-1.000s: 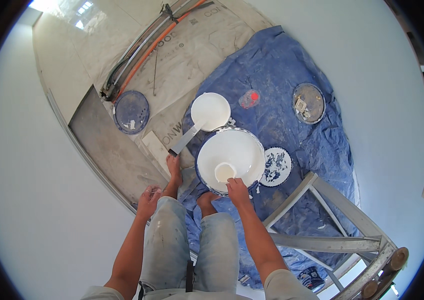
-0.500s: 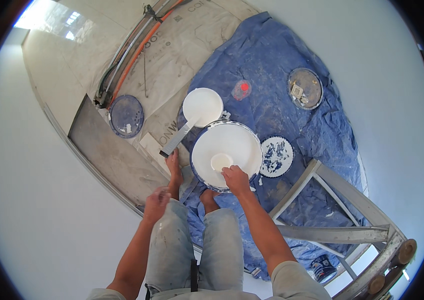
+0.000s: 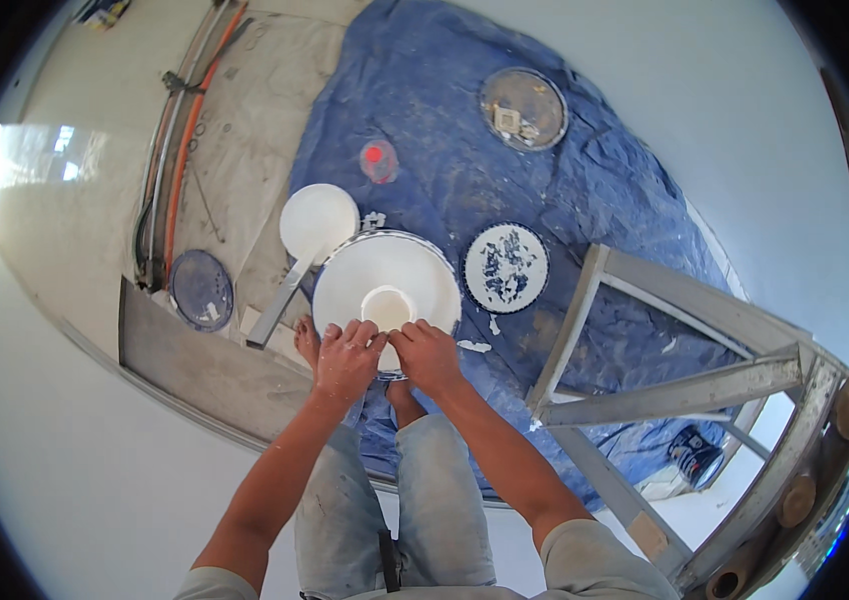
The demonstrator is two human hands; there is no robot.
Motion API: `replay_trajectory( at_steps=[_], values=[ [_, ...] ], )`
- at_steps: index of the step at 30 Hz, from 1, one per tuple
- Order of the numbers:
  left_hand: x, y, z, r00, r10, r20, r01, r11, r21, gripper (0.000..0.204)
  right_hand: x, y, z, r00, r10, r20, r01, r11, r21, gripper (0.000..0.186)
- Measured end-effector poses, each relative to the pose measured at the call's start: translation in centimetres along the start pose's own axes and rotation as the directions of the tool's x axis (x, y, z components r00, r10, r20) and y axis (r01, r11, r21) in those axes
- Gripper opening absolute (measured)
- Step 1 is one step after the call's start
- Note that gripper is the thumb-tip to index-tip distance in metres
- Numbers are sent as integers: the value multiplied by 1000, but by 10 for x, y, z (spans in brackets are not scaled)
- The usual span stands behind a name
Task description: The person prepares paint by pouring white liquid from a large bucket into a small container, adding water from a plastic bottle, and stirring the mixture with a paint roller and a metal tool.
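A small round white cup (image 3: 388, 306) is over the wide white bucket (image 3: 432, 268) in front of my feet. On its near left rim, my left hand (image 3: 347, 362) has its fingers closed. My right hand (image 3: 427, 356) pinches the near right edge, thumbs close together. The cup's lower part and whatever it holds are hard to make out. Touching the bucket's far left side is a smaller white round container (image 3: 320, 213). A long grey flat tool (image 3: 281, 303) slants from it toward my left foot.
Blue sheeting (image 3: 415, 80) covers the floor, bearing a paint-flecked white lid (image 3: 506, 268), a clear bottle with a red cap (image 3: 378, 158) and a tub of scraps (image 3: 525, 108). A metal ladder (image 3: 675, 390) stands right. At left are a dark blue lid (image 3: 202, 290) and an orange pole (image 3: 185, 150).
My left hand has come from beside my knee to the cup's rim, joining the right. The whole view has shifted, so the bucket and sheeting appear farther left.
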State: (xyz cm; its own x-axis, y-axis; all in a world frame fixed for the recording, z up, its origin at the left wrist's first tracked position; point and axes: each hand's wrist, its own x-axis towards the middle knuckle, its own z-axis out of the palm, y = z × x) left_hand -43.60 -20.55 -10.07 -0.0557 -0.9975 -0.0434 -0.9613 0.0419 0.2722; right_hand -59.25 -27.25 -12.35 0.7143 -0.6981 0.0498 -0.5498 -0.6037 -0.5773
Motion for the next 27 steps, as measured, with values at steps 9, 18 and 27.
replay_trajectory(
  at_steps=[9, 18, 27],
  values=[
    [30, 13, -16, 991, 76, 106, -78, 997, 22, 11, -5, 10, -60, 983, 164, -83, -143, 965, 218, 15],
    [19, -2, -16, 986, -130, 103, 126, 991, 44, 13, -179, 267, 81, 293, 953, 72, -741, 178, 647, 19],
    [-1, -22, -10, 857, -513, 53, 516, 850, -103, 13, -199, 376, 208, -208, 946, 249, -651, -323, 686, 90]
  ],
)
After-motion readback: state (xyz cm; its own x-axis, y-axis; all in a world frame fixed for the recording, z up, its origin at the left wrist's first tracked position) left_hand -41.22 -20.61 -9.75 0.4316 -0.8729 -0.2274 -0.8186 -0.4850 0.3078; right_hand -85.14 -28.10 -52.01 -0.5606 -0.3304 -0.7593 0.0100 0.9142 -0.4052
